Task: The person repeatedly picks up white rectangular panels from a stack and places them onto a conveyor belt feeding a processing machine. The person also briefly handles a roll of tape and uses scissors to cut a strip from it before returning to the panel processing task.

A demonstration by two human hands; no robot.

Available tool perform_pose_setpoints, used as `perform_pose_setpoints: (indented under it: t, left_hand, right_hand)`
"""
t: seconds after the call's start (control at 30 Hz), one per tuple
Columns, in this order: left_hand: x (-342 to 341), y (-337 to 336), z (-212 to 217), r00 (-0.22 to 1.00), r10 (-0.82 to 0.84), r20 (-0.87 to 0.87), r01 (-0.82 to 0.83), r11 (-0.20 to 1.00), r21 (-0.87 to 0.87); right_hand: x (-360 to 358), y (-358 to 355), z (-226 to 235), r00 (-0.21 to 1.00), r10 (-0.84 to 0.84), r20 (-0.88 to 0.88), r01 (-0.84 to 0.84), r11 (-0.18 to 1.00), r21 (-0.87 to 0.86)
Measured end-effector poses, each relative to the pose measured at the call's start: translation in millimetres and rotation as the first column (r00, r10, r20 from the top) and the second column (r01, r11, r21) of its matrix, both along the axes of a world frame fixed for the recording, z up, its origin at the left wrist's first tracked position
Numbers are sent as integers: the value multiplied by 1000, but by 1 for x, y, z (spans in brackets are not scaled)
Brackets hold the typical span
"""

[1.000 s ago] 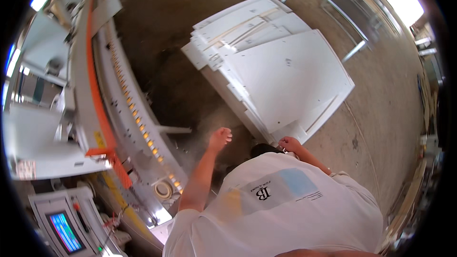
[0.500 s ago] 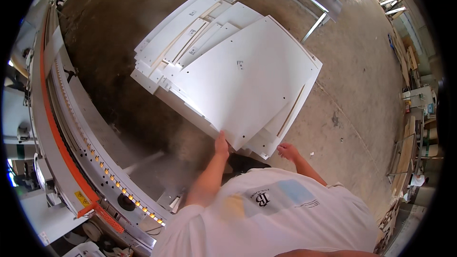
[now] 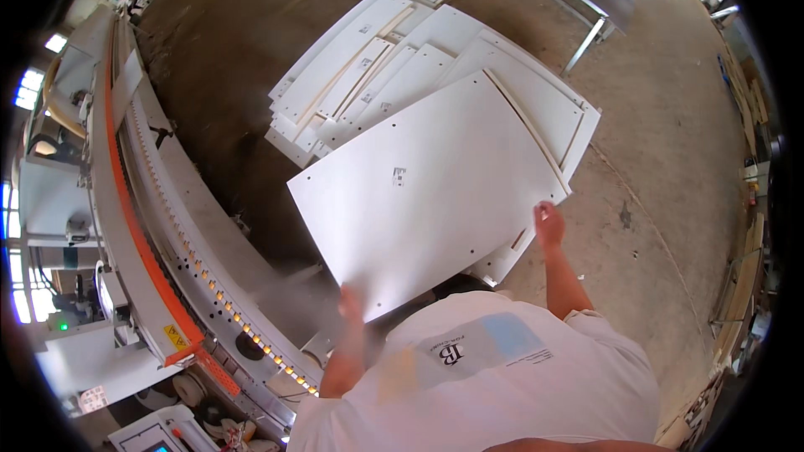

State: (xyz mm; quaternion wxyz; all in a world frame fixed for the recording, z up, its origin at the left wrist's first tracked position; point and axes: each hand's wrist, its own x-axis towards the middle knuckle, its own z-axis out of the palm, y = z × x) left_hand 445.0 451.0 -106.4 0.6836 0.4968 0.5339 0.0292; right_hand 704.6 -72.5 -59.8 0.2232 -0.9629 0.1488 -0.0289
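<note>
A large white panel (image 3: 431, 192) with small drilled holes lies tilted on top of a stack of white panels (image 3: 381, 67). My left hand (image 3: 350, 305) grips its near corner from below. My right hand (image 3: 548, 222) holds its right edge, close to the near right corner. Under it several more white boards fan out, some with pale wooden edge strips showing.
A long grey machine (image 3: 180, 226) with an orange stripe and a row of rollers runs along my left. A metal frame table (image 3: 586, 0) stands at the far right. Dusty concrete floor (image 3: 662, 142) surrounds the stack. Stacked boards (image 3: 737, 301) lean at the right rim.
My view has swung from the machine toward the stack. Both hands reached forward to the top white panel and took hold of it; its near end is now lifted and shifted toward me.
</note>
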Motion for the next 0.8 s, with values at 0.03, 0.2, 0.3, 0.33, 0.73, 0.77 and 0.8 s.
perform_pose_setpoints:
  t: [0.03, 0.2, 0.3, 0.33, 0.73, 0.77, 0.8]
  left_hand:
    - [-11, 10, 12, 999, -18, 33, 18, 1000, 15]
    - [-60, 49, 59, 973, 15, -232, 29, 983, 182]
    - [-50, 61, 86, 952, 31, -303, 54, 962, 267]
    - [-49, 59, 93, 928, 26, -372, 103, 941, 323]
    - [-211, 77, 141, 796, 290, -531, -17, 888, 460]
    - [-239, 79, 139, 791, 298, -535, -22, 887, 462]
    - [-266, 78, 136, 789, 302, -535, -27, 887, 461]
  right_hand:
    - [15, -10, -1, 995, 11, 97, 0, 994, -108]
    - [81, -50, -9, 962, -108, -252, 83, 991, -105]
    - [100, -88, -52, 886, -76, -458, 197, 955, 222]
    - [94, -92, -66, 921, -58, -386, 207, 910, 358]
    - [12, 12, -31, 924, 113, -365, 71, 888, 454]
    - [0, 30, -25, 919, 149, -365, 51, 872, 486]
    - [-9, 48, -19, 922, 174, -345, 32, 854, 519]
